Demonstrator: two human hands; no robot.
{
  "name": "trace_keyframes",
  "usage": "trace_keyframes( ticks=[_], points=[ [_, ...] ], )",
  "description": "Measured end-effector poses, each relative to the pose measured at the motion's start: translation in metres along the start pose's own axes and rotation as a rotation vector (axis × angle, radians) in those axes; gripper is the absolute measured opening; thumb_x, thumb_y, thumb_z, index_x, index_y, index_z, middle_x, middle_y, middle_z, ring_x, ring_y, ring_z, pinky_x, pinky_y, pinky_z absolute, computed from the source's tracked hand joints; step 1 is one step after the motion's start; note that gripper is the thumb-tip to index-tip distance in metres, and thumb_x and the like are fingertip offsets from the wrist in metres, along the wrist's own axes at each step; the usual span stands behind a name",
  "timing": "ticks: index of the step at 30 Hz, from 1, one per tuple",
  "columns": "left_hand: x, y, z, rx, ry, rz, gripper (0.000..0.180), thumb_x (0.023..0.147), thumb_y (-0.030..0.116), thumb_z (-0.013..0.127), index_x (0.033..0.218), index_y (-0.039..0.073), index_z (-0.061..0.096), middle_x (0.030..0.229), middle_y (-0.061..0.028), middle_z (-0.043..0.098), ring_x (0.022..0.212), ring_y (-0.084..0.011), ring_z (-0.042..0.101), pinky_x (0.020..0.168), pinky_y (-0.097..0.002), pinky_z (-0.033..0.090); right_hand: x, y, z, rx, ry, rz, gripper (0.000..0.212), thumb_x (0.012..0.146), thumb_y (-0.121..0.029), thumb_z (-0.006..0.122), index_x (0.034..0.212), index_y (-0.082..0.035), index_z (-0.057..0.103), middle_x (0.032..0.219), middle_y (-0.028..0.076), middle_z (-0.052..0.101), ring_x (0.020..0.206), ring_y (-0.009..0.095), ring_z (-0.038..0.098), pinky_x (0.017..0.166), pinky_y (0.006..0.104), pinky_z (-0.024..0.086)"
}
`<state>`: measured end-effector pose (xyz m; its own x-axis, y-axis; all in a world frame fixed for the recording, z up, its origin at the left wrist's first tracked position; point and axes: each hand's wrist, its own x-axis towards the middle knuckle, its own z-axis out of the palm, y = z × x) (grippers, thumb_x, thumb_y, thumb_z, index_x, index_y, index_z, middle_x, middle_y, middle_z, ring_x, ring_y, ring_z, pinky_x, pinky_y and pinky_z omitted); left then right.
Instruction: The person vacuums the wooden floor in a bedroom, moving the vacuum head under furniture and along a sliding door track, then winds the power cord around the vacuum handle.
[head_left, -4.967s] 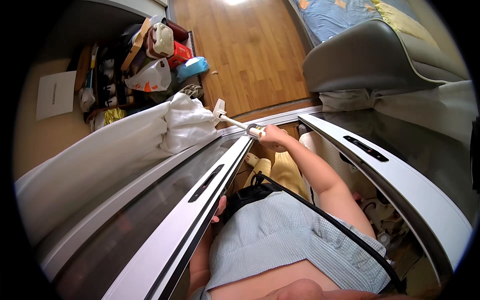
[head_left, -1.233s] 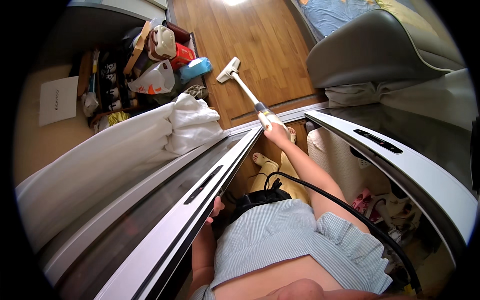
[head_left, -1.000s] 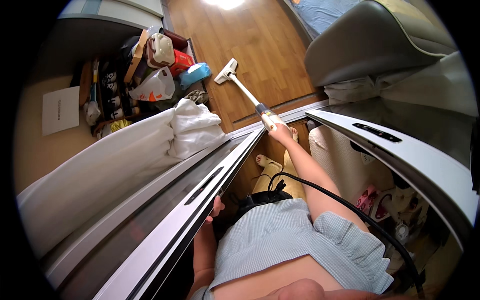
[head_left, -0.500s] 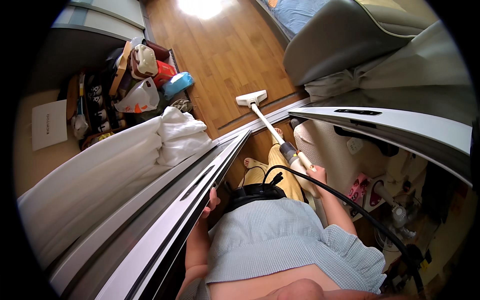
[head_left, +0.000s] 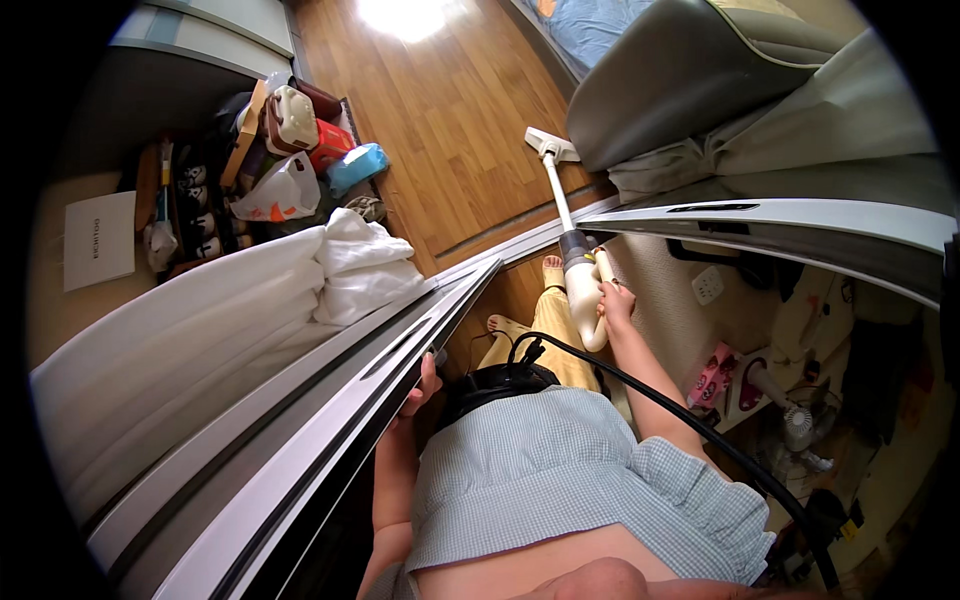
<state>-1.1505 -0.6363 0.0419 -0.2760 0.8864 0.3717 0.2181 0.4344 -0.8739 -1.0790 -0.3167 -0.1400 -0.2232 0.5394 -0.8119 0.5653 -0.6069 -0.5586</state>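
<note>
My right hand [head_left: 616,301] is closed around the handle of a cream stick vacuum cleaner [head_left: 582,290] with a grey collar. Its white tube slants forward over the door track, and the floor head [head_left: 551,144] lies on the wooden floor beside a grey rounded furniture panel [head_left: 665,85]. At the inner edge of the left sliding door [head_left: 330,420] is my left hand [head_left: 424,388]. Its visible fingers are loosely bent and apart, close against the door; part of the hand is hidden. A black bag [head_left: 495,393] sits at my waist, with a thick black cable [head_left: 690,418] curving right.
Gathered white curtain [head_left: 230,310] hangs left of the track [head_left: 520,250]. Beyond it stand shoes, a plastic bag [head_left: 280,190], a small beige case [head_left: 290,120] and a blue packet [head_left: 357,169]. A right door panel [head_left: 800,220], wall socket [head_left: 708,285] and small fan [head_left: 797,425] are at right.
The vacuum head has moved right and farther away, to beside the grey panel. My right hand and the vacuum body have shifted forward slightly. My left hand has slid slightly forward along the door.
</note>
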Motion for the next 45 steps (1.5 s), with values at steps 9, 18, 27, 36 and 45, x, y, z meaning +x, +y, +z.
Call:
trace_keyframes(
  ticks=[9, 18, 27, 36, 45],
  points=[
    [-0.006, 0.008, 0.012, -0.115, 0.148, -0.060, 0.021, 0.080, 0.029, 0.043, 0.086, 0.018, 0.060, 0.103, 0.0143, 0.051, 0.125, -0.0215, 0.015, 0.098, -0.0476, 0.008, -0.019, 0.026, -0.015, -0.500, 0.159, -0.294, 0.020, 0.065, -0.018, 0.057, 0.074, 0.000, 0.054, 0.057, 0.011, 0.053, 0.047, 0.021, 0.052, 0.045, 0.0321, 0.041],
    [-0.004, 0.009, 0.008, -0.269, 0.048, -0.141, 0.016, 0.077, 0.032, 0.050, 0.090, 0.024, 0.055, 0.134, -0.0075, 0.022, 0.129, -0.0253, 0.001, 0.102, -0.0454, -0.006, -0.025, 0.041, -0.016, -0.759, 0.048, -0.430, 0.032, 0.062, -0.026, 0.056, 0.083, -0.001, 0.059, 0.072, 0.020, 0.059, 0.070, 0.035, 0.058, 0.063, 0.0400, 0.045],
    [0.007, -0.004, 0.001, -0.233, 0.042, -0.130, 0.022, 0.078, 0.031, 0.043, 0.085, 0.022, 0.061, 0.118, 0.0038, 0.035, 0.123, -0.0267, 0.018, 0.100, -0.0461, 0.008, -0.035, 0.010, 0.023, -0.975, -0.045, -0.575, 0.034, 0.060, -0.027, 0.055, 0.082, 0.000, 0.057, 0.076, 0.024, 0.058, 0.074, 0.037, 0.057, 0.066, 0.0421, 0.046],
    [-0.024, -0.025, -0.006, -0.046, -0.035, 0.084, 0.021, 0.082, 0.031, 0.048, 0.100, 0.020, 0.046, 0.118, 0.0103, 0.036, 0.128, -0.0247, 0.006, 0.101, -0.0505, 0.005, 0.038, -0.060, 0.146, -0.929, -0.160, -0.646, 0.033, 0.061, -0.027, 0.058, 0.080, 0.000, 0.061, 0.075, 0.022, 0.059, 0.074, 0.035, 0.058, 0.065, 0.0396, 0.046],
    [-0.085, 0.007, -0.046, -0.130, -0.159, -0.184, 0.036, 0.088, 0.047, 0.022, 0.107, 0.027, 0.044, 0.135, 0.0062, 0.023, 0.129, -0.0209, -0.008, 0.103, -0.0429, 0.003, 0.057, -0.141, 0.287, -1.328, -0.424, -0.786, 0.030, 0.069, -0.025, 0.053, 0.088, -0.002, 0.059, 0.088, 0.017, 0.060, 0.082, 0.030, 0.058, 0.072, 0.0386, 0.046]
  ],
)
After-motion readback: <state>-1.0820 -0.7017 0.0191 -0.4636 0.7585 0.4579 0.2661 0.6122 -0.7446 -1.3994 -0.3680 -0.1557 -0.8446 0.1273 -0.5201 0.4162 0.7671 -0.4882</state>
